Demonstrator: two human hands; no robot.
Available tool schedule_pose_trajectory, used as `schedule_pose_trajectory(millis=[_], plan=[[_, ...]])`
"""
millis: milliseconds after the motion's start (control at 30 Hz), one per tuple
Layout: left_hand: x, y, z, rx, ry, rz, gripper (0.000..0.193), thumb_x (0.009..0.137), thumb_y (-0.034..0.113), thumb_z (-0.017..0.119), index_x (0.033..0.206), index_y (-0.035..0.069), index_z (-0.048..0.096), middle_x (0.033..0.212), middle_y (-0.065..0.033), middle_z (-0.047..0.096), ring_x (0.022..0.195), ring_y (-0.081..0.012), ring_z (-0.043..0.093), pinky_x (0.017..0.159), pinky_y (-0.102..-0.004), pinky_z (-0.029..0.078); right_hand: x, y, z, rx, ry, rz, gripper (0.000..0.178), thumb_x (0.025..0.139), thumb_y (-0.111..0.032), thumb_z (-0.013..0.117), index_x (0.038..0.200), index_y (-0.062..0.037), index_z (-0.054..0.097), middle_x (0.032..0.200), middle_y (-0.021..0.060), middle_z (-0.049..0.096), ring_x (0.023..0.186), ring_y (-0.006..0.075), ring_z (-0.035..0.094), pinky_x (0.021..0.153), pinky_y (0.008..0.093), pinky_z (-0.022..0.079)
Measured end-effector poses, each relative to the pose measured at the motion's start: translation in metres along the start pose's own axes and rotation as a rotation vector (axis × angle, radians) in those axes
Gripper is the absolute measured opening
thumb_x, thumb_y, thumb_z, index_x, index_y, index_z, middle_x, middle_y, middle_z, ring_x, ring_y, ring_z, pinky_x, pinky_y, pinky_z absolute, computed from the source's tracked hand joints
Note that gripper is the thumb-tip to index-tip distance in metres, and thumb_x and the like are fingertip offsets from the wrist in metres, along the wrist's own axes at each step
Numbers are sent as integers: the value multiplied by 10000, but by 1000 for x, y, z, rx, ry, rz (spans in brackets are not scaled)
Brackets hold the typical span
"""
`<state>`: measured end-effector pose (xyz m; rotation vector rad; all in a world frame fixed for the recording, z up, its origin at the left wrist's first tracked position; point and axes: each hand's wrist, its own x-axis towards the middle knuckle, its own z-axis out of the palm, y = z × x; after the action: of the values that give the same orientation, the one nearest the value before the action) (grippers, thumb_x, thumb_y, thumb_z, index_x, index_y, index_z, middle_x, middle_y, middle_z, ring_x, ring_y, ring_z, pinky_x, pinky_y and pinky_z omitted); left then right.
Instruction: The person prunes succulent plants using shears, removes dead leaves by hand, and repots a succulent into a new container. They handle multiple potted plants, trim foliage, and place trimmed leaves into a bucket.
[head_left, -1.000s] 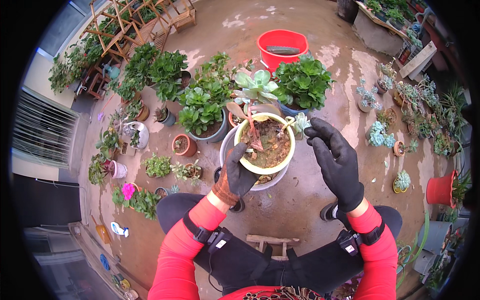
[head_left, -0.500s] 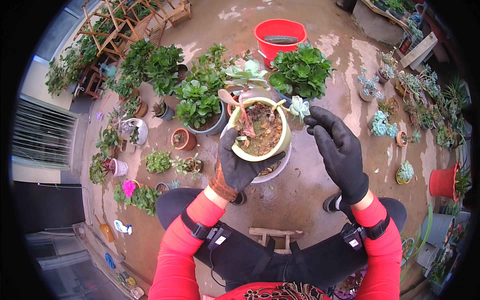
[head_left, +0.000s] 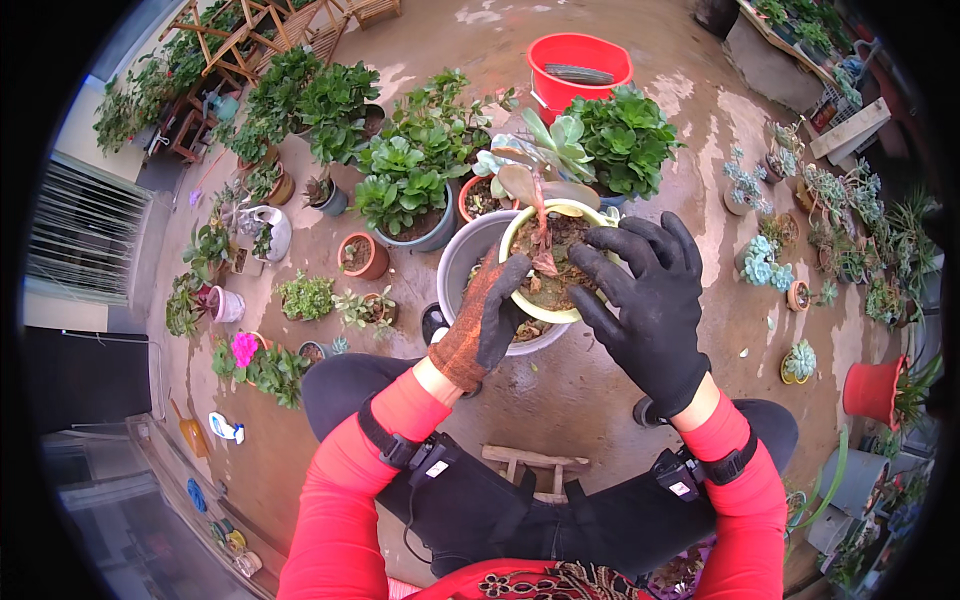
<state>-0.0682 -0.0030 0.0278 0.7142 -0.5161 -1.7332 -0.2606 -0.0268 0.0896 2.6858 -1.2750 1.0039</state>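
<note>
A pale yellow-green flowerpot [head_left: 512, 232] with soil, a withered reddish stem [head_left: 543, 235] and pale succulent leaves [head_left: 560, 147] is tilted up in front of me. My left hand [head_left: 487, 315], in a black glove with brown on its cuff, grips the pot's near-left side. My right hand [head_left: 645, 300], in a black glove, reaches over the right rim. Its fingers are apart and bent, with thumb and index finger over the soil; I see nothing between them. The pot is above a large grey pot [head_left: 462, 255], which it partly covers.
A red bucket [head_left: 565, 90] stands beyond the pots. Leafy green potted plants [head_left: 405, 185] crowd the far left, and succulents [head_left: 765, 262] line the right. A small terracotta pot [head_left: 363, 257] and a spray bottle [head_left: 226, 428] are on the left. Between my legs is a low wooden stool [head_left: 535, 460].
My right hand has moved left, from beside the pot to over its rim and soil. The pot has turned and shifted right, and my left hand has moved from beneath it to its side.
</note>
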Motion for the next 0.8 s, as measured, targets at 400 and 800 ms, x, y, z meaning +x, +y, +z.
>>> schedule_pose_trajectory(millis=[400, 800], plan=[[-7, 1, -9, 7, 39, -35, 651, 995, 277, 602, 1546, 146, 281, 1388, -43, 494, 1246, -159, 532, 1065, -350, 460, 18, -6, 22, -43, 101, -8, 129, 807, -171, 737, 929, -154, 699, 1005, -15, 654, 1034, 222, 590, 1139, 495, 295], [-5, -7, -23, 151, 55, -45, 693, 991, 309, 606, 1563, 121, 261, 1424, -85, 459, 1268, -169, 518, 1024, -345, 485, 23, -11, 36, -141, -3, -153, 275, 795, -172, 671, 1064, -199, 719, 866, -14, 640, 875, 205, 602, 1090, 509, 383]])
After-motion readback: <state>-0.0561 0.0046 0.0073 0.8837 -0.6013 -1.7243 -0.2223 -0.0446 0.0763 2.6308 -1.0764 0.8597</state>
